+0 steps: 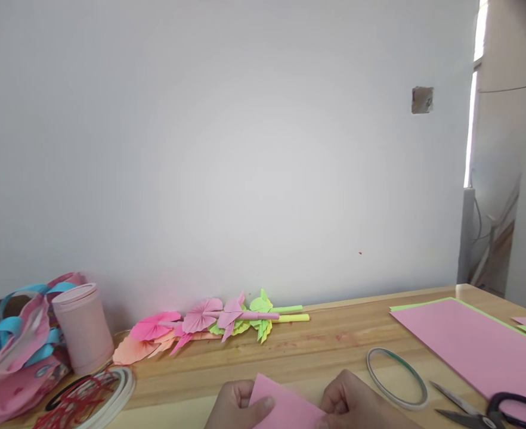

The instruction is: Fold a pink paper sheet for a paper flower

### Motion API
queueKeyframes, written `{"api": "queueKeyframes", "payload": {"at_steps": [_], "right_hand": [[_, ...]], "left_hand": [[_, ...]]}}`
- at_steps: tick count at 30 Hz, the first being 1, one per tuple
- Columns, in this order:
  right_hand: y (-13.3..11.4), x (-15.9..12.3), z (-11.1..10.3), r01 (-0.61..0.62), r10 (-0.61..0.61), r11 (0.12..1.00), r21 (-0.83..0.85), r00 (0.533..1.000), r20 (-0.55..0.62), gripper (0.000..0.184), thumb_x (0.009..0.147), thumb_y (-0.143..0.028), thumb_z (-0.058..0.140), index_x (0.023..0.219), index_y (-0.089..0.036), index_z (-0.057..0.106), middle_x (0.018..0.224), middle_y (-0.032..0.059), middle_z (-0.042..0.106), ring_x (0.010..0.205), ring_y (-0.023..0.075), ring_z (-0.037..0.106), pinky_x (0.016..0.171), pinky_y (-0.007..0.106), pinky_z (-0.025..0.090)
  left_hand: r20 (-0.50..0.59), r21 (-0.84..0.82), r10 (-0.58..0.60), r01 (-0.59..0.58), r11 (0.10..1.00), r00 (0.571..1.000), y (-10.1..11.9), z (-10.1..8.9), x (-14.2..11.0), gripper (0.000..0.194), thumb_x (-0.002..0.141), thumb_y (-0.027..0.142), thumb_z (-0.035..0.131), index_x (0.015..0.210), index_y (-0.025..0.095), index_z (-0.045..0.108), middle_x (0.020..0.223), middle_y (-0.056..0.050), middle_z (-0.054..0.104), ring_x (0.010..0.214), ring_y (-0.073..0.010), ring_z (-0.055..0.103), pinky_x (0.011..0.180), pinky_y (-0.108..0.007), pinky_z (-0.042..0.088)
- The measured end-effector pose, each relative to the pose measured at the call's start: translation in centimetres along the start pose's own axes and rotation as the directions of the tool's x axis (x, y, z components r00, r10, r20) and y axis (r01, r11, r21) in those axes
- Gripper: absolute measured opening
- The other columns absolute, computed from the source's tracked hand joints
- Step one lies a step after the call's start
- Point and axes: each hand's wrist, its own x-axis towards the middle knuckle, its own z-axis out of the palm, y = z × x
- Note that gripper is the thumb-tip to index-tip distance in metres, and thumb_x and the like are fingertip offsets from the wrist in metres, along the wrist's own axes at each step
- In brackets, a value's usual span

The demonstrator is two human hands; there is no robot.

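A piece of pink paper (277, 406) is held up at the bottom middle of the head view, its lower part cut off by the frame. My left hand (238, 406) grips its left side, thumb on the front face. At the right edge, my right hand (356, 405) has its fingers curled and pinches the paper near the corner. To the right of that hand lies a roll of tape (397, 378). Open-bladed scissors (482, 411) with black handles rest beyond it.
Pink and green paper sheets (473, 342) lie at the right. Folded paper flowers (204, 316) with rolled stems line the wall. At left are a pink canister (84, 328), a pink bag (16, 375) with blue straps, white coils (115, 399) and red netting (75, 399).
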Motion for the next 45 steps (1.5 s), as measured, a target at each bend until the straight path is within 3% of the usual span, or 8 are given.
{"api": "queueKeyframes", "payload": {"at_steps": [10,17,23,29,33,37,45], "right_hand": [[0.5,0.3,-0.1,0.006,-0.005,0.998,-0.056,1.000,0.016,0.018,0.056,-0.026,0.059,0.068,-0.015,0.052,0.060,-0.0039,0.052,0.058,0.0107,0.048,0.048,0.021,0.031],[1.2,0.9,-0.6,0.091,-0.085,0.994,-0.066,0.993,0.079,0.021,0.057,-0.034,0.062,0.061,-0.015,0.055,0.054,-0.0060,0.047,0.055,0.0098,0.045,0.045,0.020,0.028],[1.8,0.6,-1.1,0.068,-0.065,0.997,-0.021,0.993,0.097,0.031,0.052,-0.031,0.068,0.078,-0.017,0.061,0.060,-0.0061,0.057,0.056,0.0095,0.050,0.043,0.018,0.029],[1.9,0.7,-0.9,0.049,-0.049,0.999,0.001,0.994,0.099,0.032,0.048,-0.030,0.070,0.077,-0.018,0.063,0.064,-0.0038,0.061,0.059,0.0116,0.053,0.044,0.017,0.032],[1.6,0.8,-0.9,0.067,-0.070,0.997,0.030,0.989,0.128,0.027,0.050,-0.028,0.068,0.075,-0.019,0.065,0.058,-0.0051,0.058,0.050,0.0082,0.046,0.039,0.017,0.025],[1.0,0.5,-1.2,0.104,-0.116,0.992,0.064,0.964,0.238,0.011,0.057,-0.026,0.063,0.064,-0.018,0.065,0.046,-0.0076,0.047,0.040,0.0043,0.031,0.036,0.018,0.015],[0.9,0.6,-1.3,0.146,-0.153,0.988,0.046,0.954,0.258,0.009,0.063,-0.024,0.059,0.067,-0.018,0.064,0.044,-0.0087,0.036,0.040,0.0038,0.024,0.036,0.018,0.014]], "left_hand": [[-0.023,0.040,-0.004,0.004,0.999,1.000,-1.0,-0.3,0.5,0.038,0.051,0.045,0.067,0.055,0.008,0.061,0.051,-0.004,0.054,0.044,-0.0092,0.040,0.042,-0.021,0.022],[-0.012,0.039,-0.019,0.020,0.999,1.000,-0.2,0.0,0.1,0.041,0.051,0.047,0.066,0.056,0.007,0.059,0.048,-0.003,0.051,0.043,-0.0096,0.040,0.042,-0.021,0.022],[-0.016,0.027,-0.019,0.020,0.999,1.000,0.7,0.2,-0.4,0.039,0.053,0.046,0.065,0.056,0.008,0.056,0.049,-0.001,0.049,0.044,-0.0081,0.037,0.043,-0.021,0.023],[-0.014,0.040,-0.013,0.013,0.999,1.000,1.1,0.2,-0.6,0.040,0.055,0.046,0.064,0.058,0.007,0.059,0.051,-0.003,0.052,0.045,-0.0091,0.041,0.044,-0.021,0.026],[-0.014,0.044,-0.015,0.016,0.999,1.000,1.3,0.3,-0.7,0.040,0.055,0.046,0.064,0.060,0.006,0.061,0.053,-0.004,0.054,0.047,-0.0098,0.042,0.045,-0.021,0.028],[-0.004,0.060,-0.009,0.009,0.998,1.000,1.2,0.3,-0.6,0.040,0.056,0.045,0.064,0.060,0.006,0.061,0.053,-0.004,0.054,0.048,-0.0099,0.043,0.046,-0.021,0.028],[0.016,0.025,0.001,-0.002,1.000,1.000,1.5,0.5,-0.8,0.036,0.057,0.042,0.065,0.058,0.006,0.061,0.052,-0.004,0.058,0.047,-0.0100,0.044,0.045,-0.021,0.030]]}}
